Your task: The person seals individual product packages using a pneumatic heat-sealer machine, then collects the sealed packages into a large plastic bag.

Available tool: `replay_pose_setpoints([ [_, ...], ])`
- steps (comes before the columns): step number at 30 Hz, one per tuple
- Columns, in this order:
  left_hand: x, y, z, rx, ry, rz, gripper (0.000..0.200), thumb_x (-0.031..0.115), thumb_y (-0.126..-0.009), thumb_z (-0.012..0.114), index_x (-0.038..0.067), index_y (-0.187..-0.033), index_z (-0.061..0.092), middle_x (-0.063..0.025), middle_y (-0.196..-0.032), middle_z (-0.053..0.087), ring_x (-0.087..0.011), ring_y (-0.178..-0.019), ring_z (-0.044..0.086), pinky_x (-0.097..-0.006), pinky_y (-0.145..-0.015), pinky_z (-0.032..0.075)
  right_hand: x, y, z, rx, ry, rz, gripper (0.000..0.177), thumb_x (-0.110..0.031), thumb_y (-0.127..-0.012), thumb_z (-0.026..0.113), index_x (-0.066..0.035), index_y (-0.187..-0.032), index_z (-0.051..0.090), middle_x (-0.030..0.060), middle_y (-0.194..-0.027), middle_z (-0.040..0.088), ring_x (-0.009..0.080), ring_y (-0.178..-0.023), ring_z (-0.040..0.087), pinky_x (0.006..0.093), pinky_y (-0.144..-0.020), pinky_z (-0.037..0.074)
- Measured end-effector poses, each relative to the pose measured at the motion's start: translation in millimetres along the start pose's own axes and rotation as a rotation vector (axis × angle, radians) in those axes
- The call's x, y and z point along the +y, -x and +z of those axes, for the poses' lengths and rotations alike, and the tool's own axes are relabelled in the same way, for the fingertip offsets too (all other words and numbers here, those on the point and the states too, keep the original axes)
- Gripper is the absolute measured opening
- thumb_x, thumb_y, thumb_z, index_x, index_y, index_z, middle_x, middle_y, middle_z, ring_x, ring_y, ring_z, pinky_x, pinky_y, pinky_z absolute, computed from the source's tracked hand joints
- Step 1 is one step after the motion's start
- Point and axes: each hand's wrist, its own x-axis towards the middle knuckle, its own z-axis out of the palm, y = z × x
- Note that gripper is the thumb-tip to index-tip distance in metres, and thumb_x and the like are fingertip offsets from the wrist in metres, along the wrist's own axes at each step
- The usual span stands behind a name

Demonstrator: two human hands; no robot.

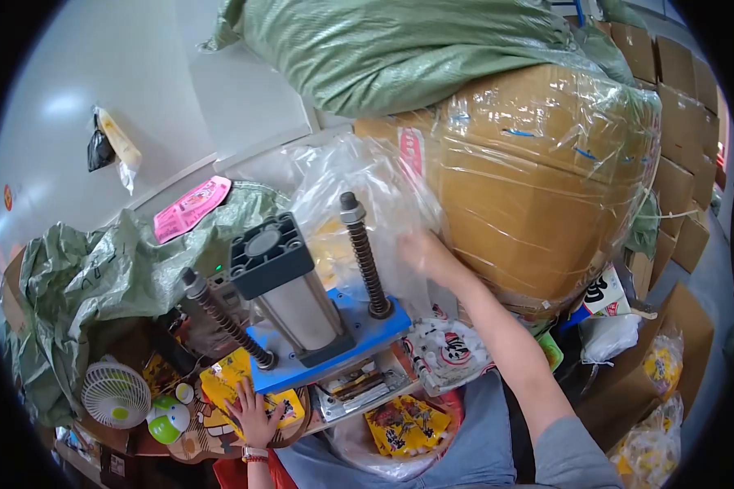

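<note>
My left hand (254, 417) lies with its fingers spread on yellow printed packets (228, 376) at the left side of a blue-plated press (330, 338). The press carries a metal cylinder (298, 318) and two spring-wound rods. Beyond it, my right hand (420, 254) reaches to a large clear plastic bag (367, 183) with something yellow inside. Motion blur and the plastic hide those fingers, so their grip cannot be made out. More yellow packets (408, 425) lie in a plastic-lined container in front of my lap.
A big taped carton (538, 179) stands at the back right under a green woven sack (400, 49). Another green sack (98, 269) drapes on the left. A small white fan (116, 393) stands at the table's left end. An open carton (685, 326) with bagged yellow packets is at right.
</note>
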Motion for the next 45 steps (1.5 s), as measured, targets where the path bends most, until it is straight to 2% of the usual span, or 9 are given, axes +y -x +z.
replay_pose_setpoints([
  [3, -6, 1, 6, 0.051, 0.016, 0.037, 0.074, 0.059, -0.087, 0.055, 0.005, -0.138, 0.050, -0.0169, -0.159, 0.025, -0.0360, -0.149, 0.013, -0.0677, -0.112, -0.003, 29, -44, 36, -0.189, 0.059, 0.114, 0.024, 0.003, -0.092, 0.046, 0.003, -0.110, 0.061, 0.0172, -0.103, 0.065, 0.0252, -0.091, 0.065, 0.0333, -0.079, 0.051],
  [12, -3, 0, 6, 0.185, 0.019, 0.087, 0.069, 0.057, -0.088, 0.056, 0.004, -0.131, 0.053, -0.0168, -0.147, 0.042, -0.0347, -0.148, 0.018, -0.0637, -0.114, -0.002, 39, -30, 64, 0.092, 0.195, 0.115, 0.025, 0.001, -0.090, 0.051, 0.002, -0.113, 0.059, 0.0151, -0.105, 0.064, 0.0228, -0.094, 0.063, 0.0335, -0.082, 0.050],
  [25, -11, -2, 10, 0.016, -0.051, 0.029, 0.081, 0.059, -0.085, 0.057, 0.006, -0.145, 0.042, -0.0134, -0.159, 0.027, -0.0325, -0.149, 0.016, -0.0630, -0.115, -0.001, -8, -10, 10, 0.066, 0.269, 0.127, 0.031, -0.003, -0.087, 0.059, 0.002, -0.118, 0.056, 0.0119, -0.106, 0.063, 0.0192, -0.097, 0.060, 0.0338, -0.086, 0.048],
  [31, -38, 3, 39, -0.009, -0.040, 0.061, 0.077, 0.046, -0.076, 0.068, 0.008, -0.140, 0.048, -0.0134, -0.157, 0.029, -0.0351, -0.148, 0.017, -0.0633, -0.116, -0.001, -60, 239, -19, 0.647, -0.058, 0.218, 0.046, -0.007, -0.082, 0.068, 0.005, -0.123, 0.053, 0.0166, -0.119, 0.061, 0.0264, -0.111, 0.060, 0.0375, -0.095, 0.049],
  [33, -64, 12, 70, -0.148, 0.158, -0.013, 0.056, 0.037, -0.080, 0.065, 0.009, -0.129, 0.058, -0.0150, -0.146, 0.044, -0.0364, -0.143, 0.026, -0.0645, -0.115, -0.002, -51, 357, -5, 0.259, -0.058, 0.164, 0.051, -0.015, -0.083, 0.068, 0.003, -0.128, 0.051, 0.0168, -0.120, 0.060, 0.0271, -0.112, 0.060, 0.0391, -0.094, 0.050],
  [35, -69, 17, 79, 0.035, 0.132, 0.075, 0.035, 0.030, -0.080, 0.066, 0.005, -0.104, 0.066, -0.0164, -0.113, 0.060, -0.0374, -0.109, 0.051, -0.0525, -0.095, 0.031, -67, 347, 15, -0.413, 0.207, -0.266, 0.073, -0.027, -0.082, 0.075, -0.006, -0.143, 0.041, 0.0127, -0.133, 0.052, 0.0291, -0.113, 0.059, 0.0360, -0.091, 0.050],
  [37, -74, 20, 88, 0.163, 0.150, 0.105, 0.027, 0.025, -0.080, 0.067, 0.003, -0.096, 0.070, -0.0174, -0.100, 0.068, -0.0383, -0.095, 0.063, -0.0465, -0.087, 0.047, -60, 334, 30, -0.882, 0.087, -0.077, 0.060, -0.029, -0.084, 0.073, -0.005, -0.135, 0.052, 0.0124, -0.123, 0.060, 0.0282, -0.108, 0.061, 0.0346, -0.085, 0.052],
  [41, -79, 32, 92, 0.119, 0.209, 0.022, 0.038, 0.020, -0.080, 0.068, 0.002, -0.113, 0.066, -0.0189, -0.114, 0.067, -0.0389, -0.112, 0.059, -0.0463, -0.099, 0.043, -38, 250, 26, -0.539, -0.372, 0.061, 0.049, -0.002, -0.083, 0.064, -0.003, -0.130, 0.055, 0.0159, -0.118, 0.062, 0.0307, -0.107, 0.062, 0.0428, -0.094, 0.049],
  [45, -66, 26, 74, 0.065, 0.269, 0.039, 0.041, 0.020, -0.079, 0.069, 0.001, -0.115, 0.065, -0.0194, -0.117, 0.065, -0.0389, -0.116, 0.057, -0.0466, -0.102, 0.041, -5, 137, 73, -0.838, -0.041, 0.340, 0.029, -0.003, -0.086, 0.059, -0.003, -0.114, 0.061, 0.0210, -0.109, 0.065, 0.0354, -0.097, 0.065, 0.0422, -0.084, 0.052],
])
